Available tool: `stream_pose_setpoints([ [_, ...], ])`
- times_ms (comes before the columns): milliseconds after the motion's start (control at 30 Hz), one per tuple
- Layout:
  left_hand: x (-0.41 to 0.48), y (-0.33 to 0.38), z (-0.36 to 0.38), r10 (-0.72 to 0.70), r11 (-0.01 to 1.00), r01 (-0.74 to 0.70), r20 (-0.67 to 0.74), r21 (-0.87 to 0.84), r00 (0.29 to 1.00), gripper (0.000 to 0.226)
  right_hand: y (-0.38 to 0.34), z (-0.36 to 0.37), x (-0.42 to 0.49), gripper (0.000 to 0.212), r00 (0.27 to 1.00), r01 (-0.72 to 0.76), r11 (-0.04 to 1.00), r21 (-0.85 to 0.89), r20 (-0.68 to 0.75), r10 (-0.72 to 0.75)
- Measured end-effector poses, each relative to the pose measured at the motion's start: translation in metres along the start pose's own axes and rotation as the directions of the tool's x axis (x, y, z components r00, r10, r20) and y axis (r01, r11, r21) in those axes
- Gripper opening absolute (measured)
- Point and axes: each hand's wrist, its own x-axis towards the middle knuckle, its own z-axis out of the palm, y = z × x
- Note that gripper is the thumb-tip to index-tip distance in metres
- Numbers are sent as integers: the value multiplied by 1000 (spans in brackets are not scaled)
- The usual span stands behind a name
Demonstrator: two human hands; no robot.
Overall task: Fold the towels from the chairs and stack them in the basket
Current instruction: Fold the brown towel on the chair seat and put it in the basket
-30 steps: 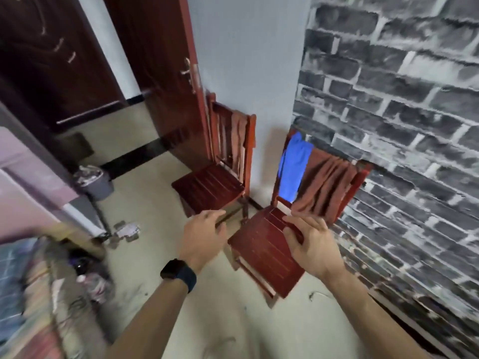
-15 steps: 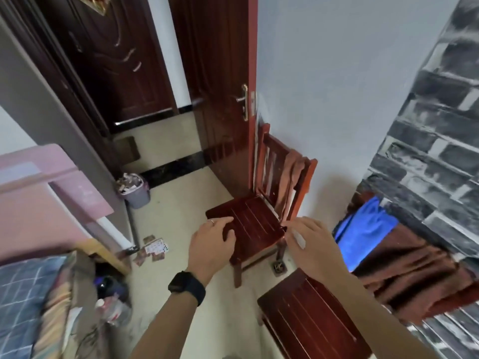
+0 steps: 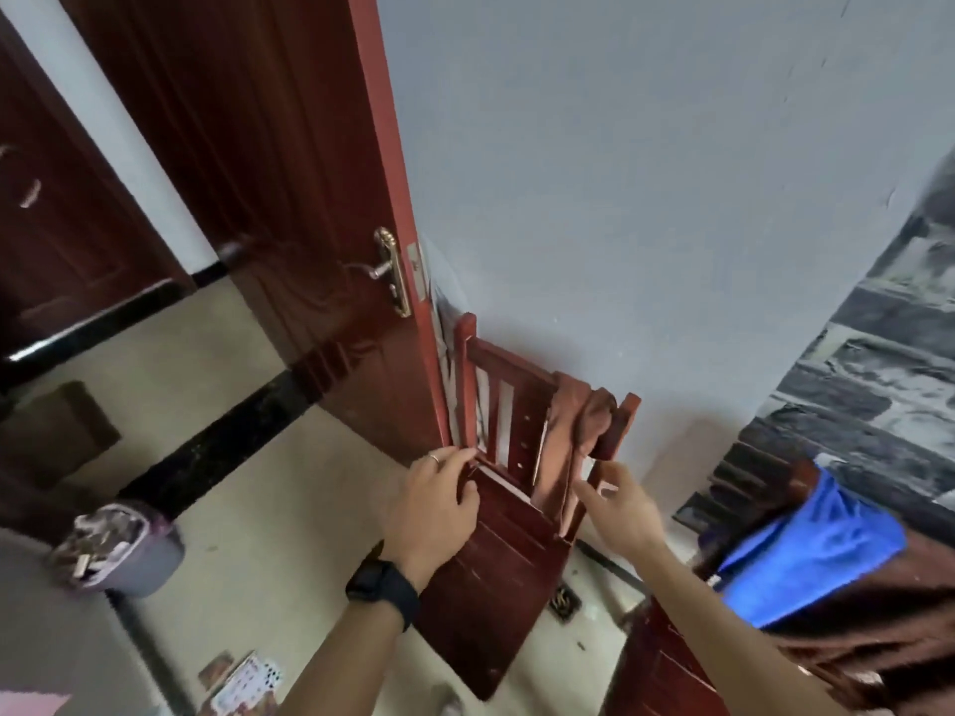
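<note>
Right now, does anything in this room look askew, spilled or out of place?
Yes. Playing cards lie scattered on the floor at lower left, and the brown towel hangs bunched over one corner of the chair back, not spread flat.

Glossy red-brown wooden chair (image 3: 496,576), soft matt brown cloth towel (image 3: 568,436), shiny brass-coloured metal door handle (image 3: 390,271).

The second chair (image 3: 657,675) (bottom right) is cut off by the edge.
</note>
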Motion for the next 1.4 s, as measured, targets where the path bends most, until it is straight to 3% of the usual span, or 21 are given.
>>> stream_pose_setpoints([
  [133, 75, -5, 15, 232, 961, -248, 128, 121, 964, 53, -12, 27, 51, 57, 962, -251, 946, 208, -55, 267],
  [233, 129, -4, 30, 342, 892, -396, 246, 220, 907, 66, -15, 48, 81, 58, 930, -304, 892, 335, -100, 355],
  [400, 187, -5, 56, 413, 790, -525, 357, 317, 838, 82, -30, 71, 115, 73, 863, -351, 780, 519, -144, 484],
  [500, 204, -13, 66, 360, 779, -529, 450, 336, 817, 86, -39, 70, 126, 50, 824, -357, 756, 549, -196, 531],
  [633, 213, -23, 67, 370, 740, -554, 457, 382, 809, 84, -47, 59, 112, 28, 859, -279, 808, 519, -241, 451],
  [733, 205, -11, 56, 363, 843, -491, 442, 219, 820, 69, -55, 42, 79, 21, 904, -125, 816, 565, -274, 328],
  [800, 186, 5, 43, 296, 952, -294, 468, -79, 833, 54, -61, 28, 50, 23, 929, -11, 807, 591, -292, 227],
  [833, 171, 15, 34, 266, 954, -138, 531, -267, 805, 51, -62, 21, 35, 21, 937, 36, 798, 602, -299, 184],
  [900, 140, 31, 23, 287, 834, 101, 582, -543, 761, 57, -65, 10, 3, 15, 944, 121, 785, 607, -315, 97],
  [967, 104, 42, 18, 300, 709, 174, 516, -683, 803, 47, -66, 2, -30, 13, 941, 167, 801, 575, -336, 45],
  [1067, 47, 53, 7, 108, 649, 150, 286, -746, 952, 31, -59, 3, -76, 12, 928, 191, 858, 477, -373, 1],
  [1100, 28, 54, 3, 76, 659, 113, 216, -744, 973, 29, -53, 7, -88, 12, 928, 179, 873, 453, -372, 3],
  [1167, -4, 48, 4, 151, 685, 11, 157, -728, 976, 32, -38, 19, -113, 11, 937, 143, 885, 442, -348, 22],
  [1233, -29, 38, 10, 247, 733, -27, 229, -680, 942, 29, -22, 32, -138, 11, 951, 121, 881, 457, -308, 28],
  [1300, -49, 29, 16, 264, 754, 47, 368, -656, 892, 22, -11, 41, -161, 12, 968, 110, 855, 507, -249, 23],
  [1400, -72, 17, 17, 264, 783, 102, 476, -614, 839, 31, 1, 50, -188, 21, 984, 96, 794, 601, -175, 14],
])
